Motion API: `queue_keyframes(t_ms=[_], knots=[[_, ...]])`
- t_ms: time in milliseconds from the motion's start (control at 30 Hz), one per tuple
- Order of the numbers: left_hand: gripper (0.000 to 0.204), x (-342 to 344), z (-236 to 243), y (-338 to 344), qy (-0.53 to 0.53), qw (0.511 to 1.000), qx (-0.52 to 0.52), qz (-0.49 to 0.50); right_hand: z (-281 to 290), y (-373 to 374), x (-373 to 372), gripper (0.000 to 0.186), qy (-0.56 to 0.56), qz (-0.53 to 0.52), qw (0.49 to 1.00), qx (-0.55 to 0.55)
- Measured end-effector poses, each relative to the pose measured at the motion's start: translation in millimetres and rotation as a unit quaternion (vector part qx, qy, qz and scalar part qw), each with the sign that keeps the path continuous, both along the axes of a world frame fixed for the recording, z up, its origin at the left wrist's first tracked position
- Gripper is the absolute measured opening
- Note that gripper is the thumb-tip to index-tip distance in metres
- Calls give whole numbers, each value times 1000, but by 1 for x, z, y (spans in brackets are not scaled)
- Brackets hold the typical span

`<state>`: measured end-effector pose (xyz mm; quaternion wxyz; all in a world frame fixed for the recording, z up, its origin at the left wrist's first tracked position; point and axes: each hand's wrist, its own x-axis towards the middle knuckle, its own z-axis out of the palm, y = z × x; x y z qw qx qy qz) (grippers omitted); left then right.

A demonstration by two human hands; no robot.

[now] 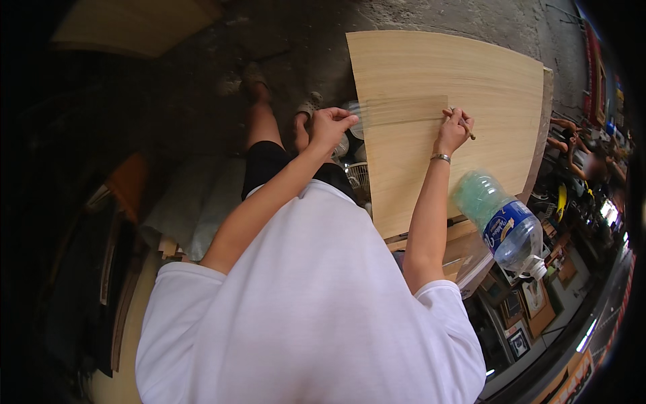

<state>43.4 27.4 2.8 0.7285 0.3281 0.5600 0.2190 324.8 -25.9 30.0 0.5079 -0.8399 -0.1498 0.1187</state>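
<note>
— How are the arms set?

— Both reach forward from a white t-shirt (316,303). The right hand (453,131) is raised over a pale wooden board (464,81), wrist bent, with a metal bracelet (441,158) around it. Its fingers are pinched shut on a thin pencil (465,129), whose tip points to the right and rests on the board's face.

— And the other one?

— The left hand (330,126) is curled closed at the board's left edge, gripping a clear straight ruler (397,111) that lies flat across the wood toward the right hand. The ruler is see-through, so the grain shows beneath it.

— Any containers?

— One: a clear plastic bottle (505,225) with a blue label, lying tilted just right of the right forearm, cap end pointing down and to the right. Whether it holds liquid I cannot tell.

— Where does the board lie relative to the hands?

— It spreads beneath and beyond both hands; the left hand sits at its left edge and the right is over its middle. The pencil tip meets the ruler's right end. Beyond the board is a grey concrete floor (417,20).
</note>
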Motion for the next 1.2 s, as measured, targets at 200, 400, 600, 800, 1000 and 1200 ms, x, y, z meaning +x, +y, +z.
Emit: queue_keyframes(t_ms=[200,400,600,800,1000,1200], knots=[[18,6,4,-2,29,999,-1,17,5,1,2,13,18,2,1000,-5],[20,15,8,-4,60,998,-6,30,6,-4,3,13,-5,8,999,-34],[21,20,10,-4,60,998,-9,26,8,-18,7,15,-29,-2,998,-53],[22,20,10,-2,55,998,-11,15,8,-41,6,13,13,-41,997,-57],[22,19,11,0,32,999,-15,11,7,-73,-6,11,52,-102,992,-44],[23,17,5,1,16,1000,-21,6,8,-102,-24,11,89,-158,983,-20]])
